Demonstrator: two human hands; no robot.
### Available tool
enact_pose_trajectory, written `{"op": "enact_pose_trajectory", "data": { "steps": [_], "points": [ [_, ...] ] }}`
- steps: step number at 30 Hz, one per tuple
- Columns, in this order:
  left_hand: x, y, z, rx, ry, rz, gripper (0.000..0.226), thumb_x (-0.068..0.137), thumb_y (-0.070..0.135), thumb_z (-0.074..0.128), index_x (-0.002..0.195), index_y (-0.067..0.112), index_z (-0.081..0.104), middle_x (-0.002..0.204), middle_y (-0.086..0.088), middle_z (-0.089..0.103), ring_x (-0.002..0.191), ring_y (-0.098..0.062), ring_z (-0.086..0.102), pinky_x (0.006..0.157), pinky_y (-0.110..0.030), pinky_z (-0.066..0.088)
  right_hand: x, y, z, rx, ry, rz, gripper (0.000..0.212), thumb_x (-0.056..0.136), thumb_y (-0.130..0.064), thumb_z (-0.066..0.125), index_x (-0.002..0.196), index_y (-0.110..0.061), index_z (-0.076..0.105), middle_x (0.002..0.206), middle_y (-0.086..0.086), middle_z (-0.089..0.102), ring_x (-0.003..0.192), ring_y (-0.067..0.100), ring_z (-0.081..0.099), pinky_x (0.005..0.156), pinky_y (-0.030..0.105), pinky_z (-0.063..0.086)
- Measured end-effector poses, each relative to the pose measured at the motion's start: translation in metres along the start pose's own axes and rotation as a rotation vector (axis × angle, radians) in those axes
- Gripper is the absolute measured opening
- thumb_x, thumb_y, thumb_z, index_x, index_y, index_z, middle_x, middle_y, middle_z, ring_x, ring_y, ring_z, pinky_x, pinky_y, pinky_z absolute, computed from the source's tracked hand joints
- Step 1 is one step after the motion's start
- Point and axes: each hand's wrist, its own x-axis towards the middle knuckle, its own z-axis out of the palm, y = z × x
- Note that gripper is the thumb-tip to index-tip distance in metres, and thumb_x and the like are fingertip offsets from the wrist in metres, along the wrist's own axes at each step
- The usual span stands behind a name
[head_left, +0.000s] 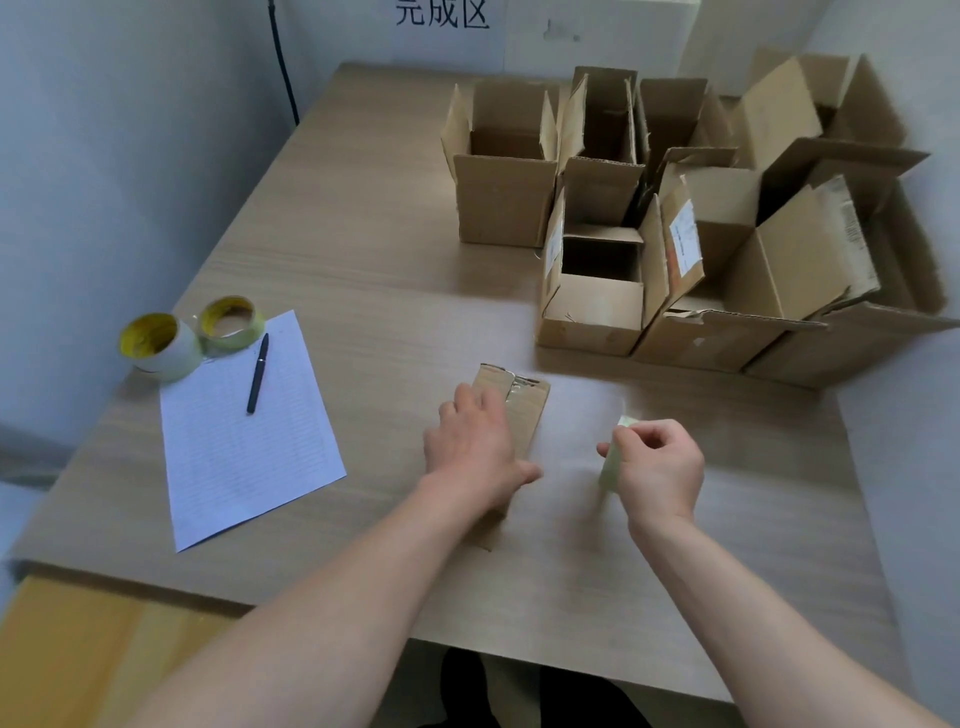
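Observation:
A small flattened cardboard box (525, 405) lies on the wooden table (363, 260) in front of me. My left hand (475, 449) rests on top of it with the fingers spread, covering most of it. To its right my right hand (657, 465) grips a pale yellow-green roll of tape (610, 462), held upright just above the table. The roll is blurred and mostly hidden by the fingers.
Several open cardboard boxes (597, 306) stand clustered at the back right. At the left lie a printed sheet (234, 457) with a black pen (258, 371) on it and two tape rolls (156, 345) beside it. A paper sign hangs on the back wall.

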Motion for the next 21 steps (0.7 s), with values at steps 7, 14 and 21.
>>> {"op": "enact_pose_trajectory", "data": {
  "steps": [7,14,21],
  "points": [
    [0.012,-0.033,-0.022,0.307,-0.192,0.496,0.064,0.083,0.008,0.057,0.138,0.024,0.029,0.164,0.011,0.003,0.151,-0.028,-0.007,0.114,-0.062,0.01,0.0,-0.001,-0.012,-0.052,-0.109,-0.077,0.017,0.079,-0.001,0.062,0.067,-0.008,0.053,0.066,0.007,0.057,0.061,0.019,0.072,0.062,0.036,0.049],
    [0.002,-0.023,-0.019,0.124,-0.111,0.28,0.065,0.073,0.055,0.061,0.126,0.022,0.043,0.159,0.005,0.011,0.147,-0.026,0.005,0.108,-0.056,0.027,-0.01,0.002,-0.01,-0.121,-0.246,-0.113,0.015,0.08,0.001,0.058,0.068,-0.007,0.053,0.067,0.012,0.057,0.057,0.024,0.071,0.062,0.034,0.047],
    [0.005,-0.031,-0.009,0.142,-0.105,0.47,0.047,0.082,0.025,0.066,0.121,0.016,0.041,0.164,0.0,0.007,0.151,-0.03,0.0,0.118,-0.05,0.012,-0.019,-0.002,-0.012,-0.202,-0.359,-0.147,0.02,0.078,0.006,0.059,0.065,-0.008,0.054,0.059,0.005,0.054,0.049,0.023,0.064,0.05,0.028,0.042]
  ]
}}
